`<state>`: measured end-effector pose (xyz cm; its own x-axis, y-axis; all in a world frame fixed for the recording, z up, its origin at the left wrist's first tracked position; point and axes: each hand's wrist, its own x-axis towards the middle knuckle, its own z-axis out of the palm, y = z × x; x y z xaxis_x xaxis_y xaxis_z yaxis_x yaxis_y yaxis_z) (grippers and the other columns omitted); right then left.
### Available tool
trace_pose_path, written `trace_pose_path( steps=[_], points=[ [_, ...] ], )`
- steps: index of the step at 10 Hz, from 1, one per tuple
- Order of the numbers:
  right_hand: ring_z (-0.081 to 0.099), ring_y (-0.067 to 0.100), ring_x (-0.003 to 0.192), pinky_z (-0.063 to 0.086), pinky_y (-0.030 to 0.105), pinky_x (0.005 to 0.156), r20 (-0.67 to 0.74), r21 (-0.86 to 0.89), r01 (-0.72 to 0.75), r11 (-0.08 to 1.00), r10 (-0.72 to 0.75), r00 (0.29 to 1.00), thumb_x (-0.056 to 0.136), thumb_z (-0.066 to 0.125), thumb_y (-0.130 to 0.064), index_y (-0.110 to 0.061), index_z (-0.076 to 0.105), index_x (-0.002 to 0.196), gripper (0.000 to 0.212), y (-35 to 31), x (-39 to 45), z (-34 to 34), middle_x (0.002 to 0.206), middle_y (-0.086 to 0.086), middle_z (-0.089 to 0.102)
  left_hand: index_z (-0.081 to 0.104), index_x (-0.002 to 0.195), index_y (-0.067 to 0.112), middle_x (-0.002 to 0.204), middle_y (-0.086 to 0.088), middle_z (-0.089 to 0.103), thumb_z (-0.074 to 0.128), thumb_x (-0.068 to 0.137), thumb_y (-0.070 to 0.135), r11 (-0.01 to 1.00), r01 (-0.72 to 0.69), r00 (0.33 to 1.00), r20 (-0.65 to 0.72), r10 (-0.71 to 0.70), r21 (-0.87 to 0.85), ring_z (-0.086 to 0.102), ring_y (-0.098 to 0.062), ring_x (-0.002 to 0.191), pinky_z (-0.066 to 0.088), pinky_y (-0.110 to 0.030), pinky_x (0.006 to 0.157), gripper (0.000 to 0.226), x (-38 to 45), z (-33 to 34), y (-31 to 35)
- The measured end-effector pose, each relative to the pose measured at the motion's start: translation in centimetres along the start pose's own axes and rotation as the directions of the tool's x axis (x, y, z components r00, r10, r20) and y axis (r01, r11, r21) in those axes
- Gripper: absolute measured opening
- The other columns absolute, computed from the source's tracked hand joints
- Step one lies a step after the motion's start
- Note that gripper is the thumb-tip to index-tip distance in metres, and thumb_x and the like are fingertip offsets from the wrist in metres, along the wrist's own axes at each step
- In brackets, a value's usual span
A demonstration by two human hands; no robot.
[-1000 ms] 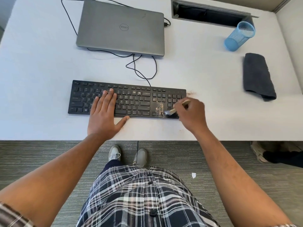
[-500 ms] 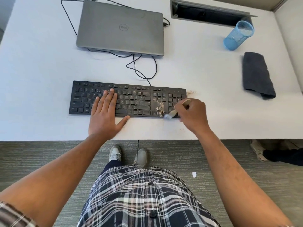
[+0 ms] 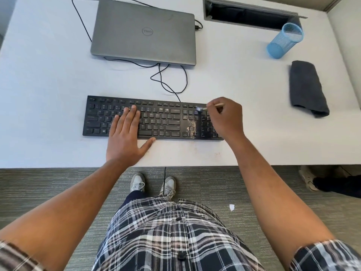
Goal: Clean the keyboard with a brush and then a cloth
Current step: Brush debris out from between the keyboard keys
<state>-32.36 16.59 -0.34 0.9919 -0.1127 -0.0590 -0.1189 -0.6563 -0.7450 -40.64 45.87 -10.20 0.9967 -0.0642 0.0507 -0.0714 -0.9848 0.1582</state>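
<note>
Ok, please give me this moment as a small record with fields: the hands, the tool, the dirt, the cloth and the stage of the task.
left hand: flat, fingers straight, pressing on the keyboard
right hand: holds the brush over the keyboard's far right corner
brush tip: blurred, at the top row of keys
dirt: pale crumbs in a patch left of the number pad
cloth: dark, folded, on the desk at right, untouched
other things: closed laptop, blue mesh cup
stage: brushing; cloth step not yet begun

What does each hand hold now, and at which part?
The right hand pinches the brush by its wooden handle, bristles over the keyboard. The left hand holds nothing; it lies flat on the keys.
</note>
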Motion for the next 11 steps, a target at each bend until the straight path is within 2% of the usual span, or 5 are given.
trace_pose_path(
  steps=[3, 5, 6, 10, 11],
  points=[
    [0.054, 0.000, 0.052, 0.034, 0.011, 0.047, 0.167, -0.078, -0.032, 0.996, 0.044, 0.985, 0.092, 0.067, -0.019, -0.020, 0.078, 0.076, 0.019, 0.8, -5.5, -1.2, 0.062, -0.015, 0.067, 0.020, 0.167, 0.006, 0.178, -0.006, 0.009, 0.030, 0.098, 0.079, 1.000, 0.002, 1.000, 0.000, -0.002, 0.008, 0.005, -0.023, 0.164, 0.008, -0.049, 0.133, 0.101, 0.0, 0.0, 0.0],
    [0.060, 0.003, 0.055, 0.044, 0.022, 0.052, 0.013, 0.018, -0.038, 0.999, 0.038, 0.999, 0.094, 0.067, -0.023, -0.019, 0.080, 0.088, 0.015, -0.4, -3.0, -2.4, 0.065, -0.013, 0.068, 0.019, 0.167, 0.007, 0.178, -0.006, 0.008, 0.029, 0.097, 0.079, 1.000, 0.000, 1.000, 0.011, 0.000, 0.015, 0.005, -0.023, 0.164, 0.008, -0.050, 0.133, 0.101, 0.1, 0.0, 0.0],
    [0.053, -0.003, 0.050, 0.034, 0.014, 0.050, 0.111, -0.073, -0.018, 0.997, 0.026, 0.994, 0.094, 0.065, -0.021, -0.019, 0.079, 0.084, 0.018, -0.1, -3.8, -1.5, 0.063, -0.015, 0.065, 0.018, 0.167, 0.007, 0.178, -0.006, 0.007, 0.029, 0.097, 0.079, 1.000, 0.001, 1.000, 0.013, -0.001, 0.014, 0.004, -0.023, 0.164, 0.009, -0.050, 0.133, 0.101, 0.1, 0.1, 0.0],
    [0.057, 0.007, 0.053, 0.060, 0.051, 0.060, 0.196, -0.065, -0.096, 0.993, 0.107, 0.975, 0.092, 0.066, -0.022, -0.023, 0.079, 0.080, 0.018, 0.7, -5.8, -1.9, 0.059, -0.015, 0.067, 0.020, 0.167, 0.006, 0.177, -0.007, 0.010, 0.025, 0.098, 0.080, 1.000, -0.004, 1.000, 0.011, 0.004, 0.010, 0.006, -0.024, 0.164, 0.011, -0.051, 0.132, 0.101, 0.0, 0.0, 0.0],
    [0.061, 0.012, 0.056, 0.060, 0.052, 0.061, 0.097, 0.022, -0.112, 0.993, 0.110, 0.989, 0.093, 0.068, -0.022, -0.023, 0.078, 0.083, 0.015, 0.9, -6.2, -1.9, 0.064, -0.014, 0.070, 0.020, 0.167, 0.007, 0.178, -0.007, 0.009, 0.024, 0.097, 0.081, 1.000, -0.001, 1.000, 0.016, 0.001, 0.014, 0.005, -0.024, 0.164, 0.010, -0.051, 0.132, 0.102, 0.1, 0.0, 0.0]
  ],
)
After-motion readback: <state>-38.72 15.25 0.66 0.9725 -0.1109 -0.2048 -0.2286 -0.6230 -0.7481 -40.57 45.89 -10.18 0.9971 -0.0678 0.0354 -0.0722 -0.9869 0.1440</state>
